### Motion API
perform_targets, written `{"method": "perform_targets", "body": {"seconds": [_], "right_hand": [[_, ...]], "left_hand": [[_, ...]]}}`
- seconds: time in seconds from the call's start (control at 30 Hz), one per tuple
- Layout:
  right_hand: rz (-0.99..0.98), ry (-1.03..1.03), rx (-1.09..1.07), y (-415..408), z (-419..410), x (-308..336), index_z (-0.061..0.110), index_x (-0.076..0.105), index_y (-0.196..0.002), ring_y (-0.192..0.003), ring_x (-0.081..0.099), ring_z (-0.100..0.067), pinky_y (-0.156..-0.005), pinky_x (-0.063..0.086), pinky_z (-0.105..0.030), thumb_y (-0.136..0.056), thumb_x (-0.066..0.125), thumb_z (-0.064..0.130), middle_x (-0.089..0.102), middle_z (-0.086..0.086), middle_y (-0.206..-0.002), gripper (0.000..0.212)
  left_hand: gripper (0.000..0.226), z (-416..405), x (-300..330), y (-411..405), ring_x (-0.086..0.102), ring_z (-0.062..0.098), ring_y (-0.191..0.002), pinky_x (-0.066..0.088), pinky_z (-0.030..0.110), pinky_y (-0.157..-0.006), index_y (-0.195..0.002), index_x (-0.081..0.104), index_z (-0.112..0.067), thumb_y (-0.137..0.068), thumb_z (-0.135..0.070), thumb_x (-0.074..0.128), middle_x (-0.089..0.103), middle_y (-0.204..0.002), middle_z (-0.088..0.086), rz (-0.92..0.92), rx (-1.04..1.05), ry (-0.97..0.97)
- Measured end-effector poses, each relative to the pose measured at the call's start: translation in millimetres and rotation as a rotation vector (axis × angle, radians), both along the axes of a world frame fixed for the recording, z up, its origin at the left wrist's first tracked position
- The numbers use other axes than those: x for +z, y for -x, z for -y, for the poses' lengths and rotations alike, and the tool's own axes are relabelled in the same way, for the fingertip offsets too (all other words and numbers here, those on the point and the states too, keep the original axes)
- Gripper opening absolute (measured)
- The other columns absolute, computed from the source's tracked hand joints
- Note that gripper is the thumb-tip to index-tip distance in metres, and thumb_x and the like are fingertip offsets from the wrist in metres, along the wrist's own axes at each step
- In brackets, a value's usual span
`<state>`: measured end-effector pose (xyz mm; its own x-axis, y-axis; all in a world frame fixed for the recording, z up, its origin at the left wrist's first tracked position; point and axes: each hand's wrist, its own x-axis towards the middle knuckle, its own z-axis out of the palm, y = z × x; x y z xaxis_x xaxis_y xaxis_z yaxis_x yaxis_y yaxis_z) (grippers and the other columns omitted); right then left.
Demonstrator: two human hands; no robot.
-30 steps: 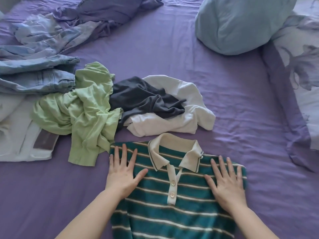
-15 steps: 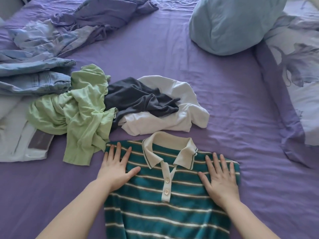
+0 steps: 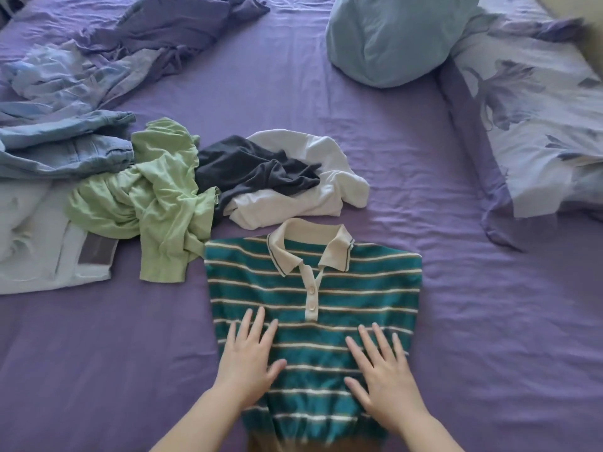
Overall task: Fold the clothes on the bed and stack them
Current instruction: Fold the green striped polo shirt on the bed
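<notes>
While the striped polo shirt (image 3: 313,308) lies flat, left hand (image 3: 249,358) and right hand (image 3: 381,370) press it, fingers spread, gripping nothing

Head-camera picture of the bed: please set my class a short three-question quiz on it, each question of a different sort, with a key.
1. True or false: both hands lie flat, palms down, on the striped polo shirt.
2. Multiple choice: which garment lies partly on top of the white top? A) the dark grey garment B) the jeans C) the light green shirt
3. Fill in: the shirt's collar points ____ from the person.

Key
1. True: the left hand and right hand press flat on its lower half.
2. A
3. away
</notes>
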<state>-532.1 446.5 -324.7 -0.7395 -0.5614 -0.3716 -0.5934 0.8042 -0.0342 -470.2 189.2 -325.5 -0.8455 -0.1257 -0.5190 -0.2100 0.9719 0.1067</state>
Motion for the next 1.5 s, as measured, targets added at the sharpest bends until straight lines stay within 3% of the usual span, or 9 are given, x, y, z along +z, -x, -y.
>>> {"method": "perform_targets", "body": {"seconds": [0.1,0.2,0.37,0.5,0.67,0.9,1.03,1.3,1.5], "right_hand": [[0.044,0.039,-0.015,-39,-1,2,0.024,0.058,-0.129,-0.144,0.006,-0.031,-0.109,0.008,-0.046,-0.079,0.039,0.057,0.052,-0.007,-0.137,0.063],[0.017,0.082,0.007,-65,4,5,0.022,0.061,-0.126,-0.131,0.043,-0.033,-0.110,0.010,-0.045,-0.080,0.040,0.054,0.056,-0.008,-0.134,0.060],[0.009,0.271,0.012,-92,9,-3,0.018,0.075,-0.096,-0.105,0.066,-0.024,-0.080,0.055,-0.040,-0.044,0.092,0.024,0.066,-0.010,-0.118,0.055],[-0.019,0.305,0.032,-106,-1,-6,0.019,0.065,-0.064,-0.101,0.068,-0.024,-0.077,0.057,-0.034,-0.038,0.092,0.011,0.070,-0.010,-0.106,0.039],[0.041,0.256,0.120,-108,-11,0,0.027,0.071,-0.078,-0.111,0.063,-0.025,-0.081,0.057,-0.035,-0.032,0.084,0.011,0.069,-0.006,-0.114,0.050],[0.205,0.115,0.203,-101,-15,-10,0.024,0.040,-0.135,-0.146,-0.011,-0.024,-0.117,0.001,-0.037,-0.077,0.048,0.001,0.002,-0.004,-0.160,0.063],[0.189,0.038,0.328,-100,-23,-14,0.015,0.040,-0.127,-0.144,-0.017,-0.028,-0.117,-0.003,-0.039,-0.081,0.049,0.000,-0.010,-0.010,-0.159,0.049],[0.145,0.043,0.423,-100,-37,-21,0.013,0.048,-0.112,-0.145,-0.009,-0.033,-0.117,0.000,-0.041,-0.091,0.047,0.008,-0.006,-0.015,-0.158,0.022],[0.466,0.447,-0.107,-86,-27,3,0.011,0.064,-0.103,-0.131,0.043,-0.022,-0.104,0.033,-0.026,-0.093,0.057,0.018,0.054,-0.008,-0.134,0.014]], "left_hand": [[0.079,-15,-3,-32,-0.018,0.027,-0.145,-0.009,0.050,-0.115,-0.152,-0.003,-0.026,-0.092,-0.062,0.032,-0.015,-0.159,0.003,0.026,-0.144,0.021],[0.078,-22,1,-53,-0.016,0.031,-0.144,-0.009,0.054,-0.113,-0.152,0.003,-0.025,-0.091,-0.054,0.041,-0.011,-0.159,0.006,0.010,-0.322,0.034],[0.064,-12,13,-73,0.062,0.028,-0.108,0.056,0.041,-0.083,-0.101,0.071,-0.025,-0.046,-0.056,0.082,0.066,-0.113,0.007,-0.098,-0.568,-0.009],[0.027,1,13,-85,0.058,0.020,-0.074,0.051,0.027,-0.065,-0.069,0.056,-0.024,-0.058,-0.035,0.077,0.057,-0.075,-0.001,-0.187,-0.724,-0.064],[0.023,2,17,-99,0.065,0.023,-0.088,0.053,0.029,-0.085,-0.072,0.063,-0.026,-0.052,-0.033,0.070,0.063,-0.083,0.000,-0.172,-0.769,-0.036],[0.023,-13,19,-103,0.068,0.024,-0.077,0.056,0.030,-0.073,-0.065,0.064,-0.020,-0.075,-0.021,0.044,0.066,-0.075,0.003,-0.251,-0.759,0.148],[0.014,-22,16,-107,0.069,0.028,-0.076,0.056,0.029,-0.067,-0.064,0.065,-0.020,-0.062,-0.025,0.078,0.068,-0.077,0.007,-0.268,-0.799,0.219],[0.027,-27,9,-118,0.023,0.024,-0.142,0.024,0.034,-0.111,-0.117,0.057,-0.023,-0.096,-0.022,0.041,0.042,-0.141,0.005,-0.069,-0.487,0.126],[0.017,-16,31,-121,0.055,0.020,-0.115,0.035,0.021,-0.097,-0.098,0.068,-0.009,-0.087,-0.005,0.056,0.066,-0.112,0.004,-0.210,0.175,-0.464]]}}
